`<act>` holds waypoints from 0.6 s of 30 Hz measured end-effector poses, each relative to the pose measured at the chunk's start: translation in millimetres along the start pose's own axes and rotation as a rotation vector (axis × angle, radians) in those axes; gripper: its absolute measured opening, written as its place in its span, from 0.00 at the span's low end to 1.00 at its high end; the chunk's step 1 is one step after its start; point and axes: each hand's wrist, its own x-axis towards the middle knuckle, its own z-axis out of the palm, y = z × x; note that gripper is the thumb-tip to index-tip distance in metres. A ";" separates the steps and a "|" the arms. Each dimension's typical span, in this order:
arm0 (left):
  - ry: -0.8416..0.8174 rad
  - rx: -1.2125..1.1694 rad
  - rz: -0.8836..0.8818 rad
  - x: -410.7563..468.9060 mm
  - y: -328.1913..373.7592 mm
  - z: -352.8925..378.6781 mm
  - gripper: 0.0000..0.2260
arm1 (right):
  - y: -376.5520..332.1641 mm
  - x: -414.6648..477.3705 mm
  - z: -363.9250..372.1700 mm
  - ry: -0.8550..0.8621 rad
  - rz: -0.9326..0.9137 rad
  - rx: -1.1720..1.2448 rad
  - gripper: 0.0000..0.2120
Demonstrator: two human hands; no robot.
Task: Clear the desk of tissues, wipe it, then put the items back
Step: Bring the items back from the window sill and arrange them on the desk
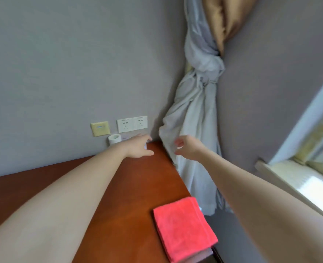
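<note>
— Over by the wall on the far left, what stands on the desk (119, 186)?
— A tissue roll (114, 139), on end against the wall, under a yellow switch plate (100, 128) and beside two sockets (132, 123). Just right of it, in the far corner, a small pale thing (145, 146) peeks out beneath the left hand (138, 148). It is too blurred to name; possibly a tissue pack.
— So which step is this?
— Clearing, I'd judge. Tissues are on the desk, and the pink cloth (183, 228) lies folded at the near right edge, untouched, so wiping has not begun.
— How is the left hand set?
— The arm is stretched full length across the desk, palm down, with the fingers straight toward the corner and the thumb splayed to the side. The hand is spread and grips nothing. Whether the fingertips touch the small pale thing I cannot tell.
— And the right hand (187, 149)?
— Past the desk's right edge, in front of the knotted curtain (194, 118), about level with the other. Its fingers are loosely curled, thumb apart, holding nothing.
— Next move?
— Probably closing the left fingers round the corner item, then taking the roll. The reach is long and the corner tight, so it calls for a clean lift clear of the curtain.
</note>
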 end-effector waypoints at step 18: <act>-0.298 0.165 0.701 -9.7 373.6 149.2 0.30 | 249.0 -348.3 -116.6 0.437 0.713 0.120 0.20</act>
